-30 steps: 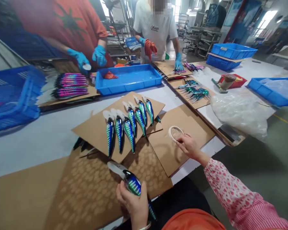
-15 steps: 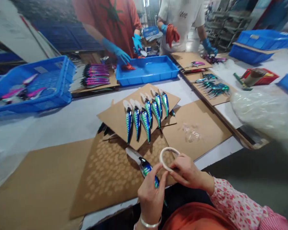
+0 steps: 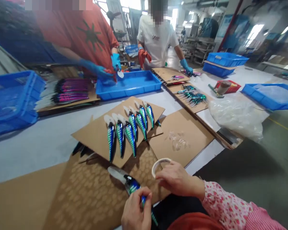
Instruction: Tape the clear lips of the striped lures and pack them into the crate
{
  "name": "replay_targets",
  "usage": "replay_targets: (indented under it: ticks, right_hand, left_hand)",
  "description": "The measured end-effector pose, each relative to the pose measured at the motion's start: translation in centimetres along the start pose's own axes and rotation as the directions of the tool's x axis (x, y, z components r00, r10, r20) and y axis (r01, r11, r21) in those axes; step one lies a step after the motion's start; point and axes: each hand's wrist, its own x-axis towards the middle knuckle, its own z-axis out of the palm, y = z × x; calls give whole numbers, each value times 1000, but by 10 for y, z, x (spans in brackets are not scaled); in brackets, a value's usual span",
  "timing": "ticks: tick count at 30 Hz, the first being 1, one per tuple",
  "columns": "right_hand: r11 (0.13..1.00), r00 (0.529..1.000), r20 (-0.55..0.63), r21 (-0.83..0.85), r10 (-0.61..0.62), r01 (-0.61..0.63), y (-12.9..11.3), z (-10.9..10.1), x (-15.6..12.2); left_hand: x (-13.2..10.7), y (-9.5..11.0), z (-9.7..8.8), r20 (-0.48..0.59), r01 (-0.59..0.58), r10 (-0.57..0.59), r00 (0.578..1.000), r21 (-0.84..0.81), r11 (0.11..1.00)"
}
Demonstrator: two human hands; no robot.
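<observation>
While the left hand [image 3: 134,214] is clamped round the rear half of a blue-green lure [image 3: 132,186], its clear lip points up and left over the spotted cardboard [image 3: 91,195] at the near edge of the counter [image 3: 38,140]. Right hand [image 3: 176,180] lies just beside, fingers closed on a tape roll [image 3: 159,163] held against the same sheet. Six more lures [image 3: 128,127] lie in a row on a tilted card [image 3: 96,131] beyond. Across the counter, two people in blue gloves [image 3: 115,60] work at a blue tray [image 3: 132,83]. Blue crate [image 3: 14,102] stands far left.
</observation>
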Motion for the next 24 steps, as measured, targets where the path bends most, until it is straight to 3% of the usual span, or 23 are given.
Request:
replay_targets:
  ticks: [4, 8, 13, 15, 17, 20, 21, 22, 24]
  right_hand:
    - [995, 995, 101, 102, -12, 2, -1, -6, -1]
    - [986, 992, 122, 165, -14, -7, -1, -6, -2]
    - [995, 996, 89, 93, 12, -21, -12, 4, -4]
    - [980, 994, 65, 173, 86, -96, -16, 11, -5]
    - [891, 966, 45, 376, 255, -253, -14, 17, -6]
    - [689, 843, 18, 566, 538, -452, 3, 20, -10]
    - [684, 820, -3, 554, 572, -475, 13, 20, -11]
    - [725, 828, -27, 500, 560, -474, 23, 19, -13]
    - [872, 903, -32, 277, 429, -404, 45, 18, -18]
  left_hand:
    - [-3, 12, -6, 96, 121, -110, 989, -108, 987]
    - [-8, 12, -7, 94, 191, -180, 979, -132, 973]
    - [-17, 10, -3, 57, 183, -178, 982, -109, 977]
    - [-21, 11, -1, 28, 138, -136, 990, -96, 986]
    - [-25, 12, -1, -4, 96, -97, 995, -97, 991]
    - [-26, 6, -9, -79, 104, -113, 990, -110, 988]
    - [-25, 0, -14, -105, 130, -142, 984, -110, 985]
    - [-21, -7, -19, -125, 165, -178, 976, -110, 980]
    - [-7, -25, -28, -167, 231, -248, 954, -117, 966]
